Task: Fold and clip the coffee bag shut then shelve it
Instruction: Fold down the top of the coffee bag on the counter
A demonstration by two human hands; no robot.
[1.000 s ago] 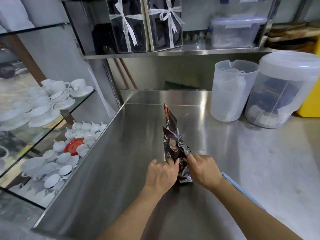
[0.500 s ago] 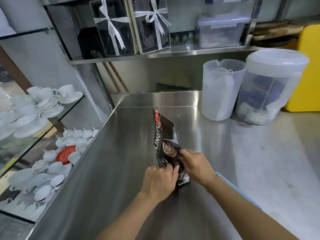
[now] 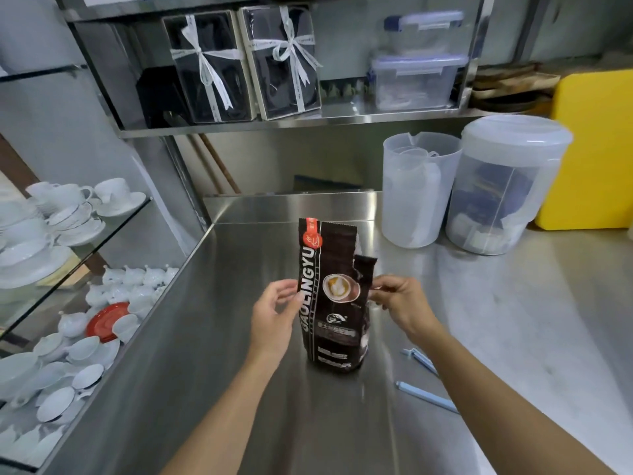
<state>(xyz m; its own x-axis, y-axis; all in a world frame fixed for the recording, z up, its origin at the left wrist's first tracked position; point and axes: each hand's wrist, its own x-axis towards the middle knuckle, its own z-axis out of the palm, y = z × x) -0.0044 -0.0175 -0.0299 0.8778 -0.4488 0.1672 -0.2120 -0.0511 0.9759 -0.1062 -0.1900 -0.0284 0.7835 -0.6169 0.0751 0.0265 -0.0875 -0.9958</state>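
Note:
A dark brown coffee bag (image 3: 334, 296) with a red corner label stands upright on the steel counter (image 3: 212, 354), its printed front facing me and its torn top open. My left hand (image 3: 274, 320) pinches the bag's left edge at mid height. My right hand (image 3: 399, 303) pinches the right edge, just below the torn flap. A pale blue bag clip (image 3: 426, 395) lies flat on the counter to the right of the bag, partly behind my right forearm. The steel shelf (image 3: 308, 123) runs along the wall above.
On the shelf stand two ribboned black gift boxes (image 3: 246, 63) and stacked clear plastic boxes (image 3: 418, 80). A translucent jug (image 3: 416, 193), a lidded plastic jar (image 3: 503, 186) and a yellow container (image 3: 596, 149) stand at the counter's back right. Glass shelves of white cups (image 3: 61, 214) lie left.
The bag has turned from edge-on to face me and now stands straight. Both hands have moved up from its lower part to its two side edges. More of the blue clip shows.

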